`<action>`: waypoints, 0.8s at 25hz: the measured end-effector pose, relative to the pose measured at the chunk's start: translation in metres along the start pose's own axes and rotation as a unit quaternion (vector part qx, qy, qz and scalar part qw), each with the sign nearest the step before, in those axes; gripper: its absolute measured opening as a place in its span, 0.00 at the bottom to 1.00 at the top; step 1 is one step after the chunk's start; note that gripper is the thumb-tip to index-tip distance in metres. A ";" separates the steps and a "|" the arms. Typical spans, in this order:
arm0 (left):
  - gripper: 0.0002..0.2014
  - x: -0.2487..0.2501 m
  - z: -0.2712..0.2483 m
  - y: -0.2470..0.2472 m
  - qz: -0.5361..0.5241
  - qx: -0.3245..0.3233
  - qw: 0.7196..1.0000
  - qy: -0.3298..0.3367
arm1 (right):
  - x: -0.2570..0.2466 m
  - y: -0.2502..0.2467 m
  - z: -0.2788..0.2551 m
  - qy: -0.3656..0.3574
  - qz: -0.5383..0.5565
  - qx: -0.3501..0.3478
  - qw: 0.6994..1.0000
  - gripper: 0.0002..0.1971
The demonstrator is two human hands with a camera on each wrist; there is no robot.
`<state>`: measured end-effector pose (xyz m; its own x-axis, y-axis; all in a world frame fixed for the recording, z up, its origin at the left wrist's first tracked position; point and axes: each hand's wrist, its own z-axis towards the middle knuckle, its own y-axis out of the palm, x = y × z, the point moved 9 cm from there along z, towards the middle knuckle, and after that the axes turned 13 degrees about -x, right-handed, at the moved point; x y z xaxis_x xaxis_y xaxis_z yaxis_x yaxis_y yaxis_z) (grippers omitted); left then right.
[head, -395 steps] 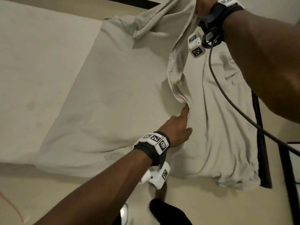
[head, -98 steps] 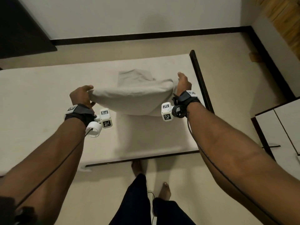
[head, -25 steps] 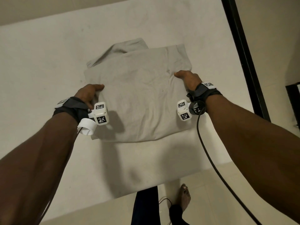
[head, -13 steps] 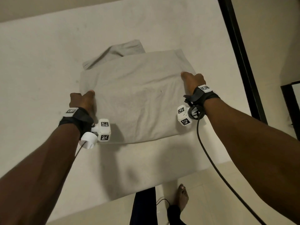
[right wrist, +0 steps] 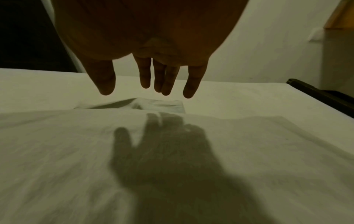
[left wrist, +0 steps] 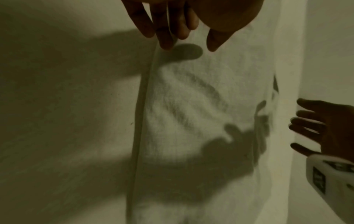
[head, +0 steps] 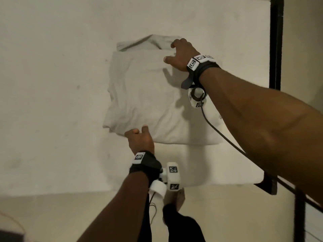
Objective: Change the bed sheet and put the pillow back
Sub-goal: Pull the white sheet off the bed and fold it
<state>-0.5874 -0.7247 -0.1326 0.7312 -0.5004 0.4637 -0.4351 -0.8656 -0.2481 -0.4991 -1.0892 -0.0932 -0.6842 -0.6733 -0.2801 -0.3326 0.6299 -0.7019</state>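
Note:
A folded pale grey bed sheet (head: 148, 95) lies flat on the bare cream mattress (head: 52, 84), with a loose flap sticking out at its far edge. My left hand (head: 139, 137) is at the sheet's near edge; in the left wrist view its straight fingers (left wrist: 164, 39) touch the folded edge and the thumb stands apart. My right hand (head: 176, 53) hovers over the far right corner with its fingers spread. In the right wrist view the fingers (right wrist: 164, 84) hang straight above the sheet (right wrist: 172, 166) and throw a shadow on it. No pillow is in view.
The black bed frame (head: 275, 49) runs along the mattress's right side. A dark cable (head: 218, 133) trails from my right wrist across the sheet's corner. My legs (head: 180, 224) stand on the beige floor (head: 52, 215) at the mattress's near edge.
My left hand has moved from the sheet's left edge to its near edge. My right hand has let go of the right edge and lifted over the far right corner.

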 end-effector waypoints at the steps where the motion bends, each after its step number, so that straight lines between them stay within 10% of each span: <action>1: 0.26 -0.016 -0.003 0.003 -0.046 0.010 0.998 -0.050 | -0.011 0.005 0.006 -0.013 -0.019 -0.012 1.000 0.37; 5: 0.49 -0.063 -0.007 0.037 -0.190 -0.021 0.963 -0.189 | -0.031 0.026 0.028 -0.039 -0.073 -0.058 0.995 0.41; 9: 0.28 -0.070 -0.001 0.081 -0.361 -0.055 0.918 -0.156 | -0.024 0.036 0.053 -0.046 -0.130 -0.069 0.988 0.45; 20: 0.18 -0.071 0.000 0.108 -0.432 0.012 0.895 -0.109 | -0.009 0.045 0.081 -0.054 -0.124 -0.094 0.986 0.55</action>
<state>-0.6863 -0.7830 -0.1929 0.8757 0.3670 0.3138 0.3524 -0.9300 0.1044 -0.4550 -1.0863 -0.1748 -0.4967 -0.8466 -0.1913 -0.6022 0.4949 -0.6265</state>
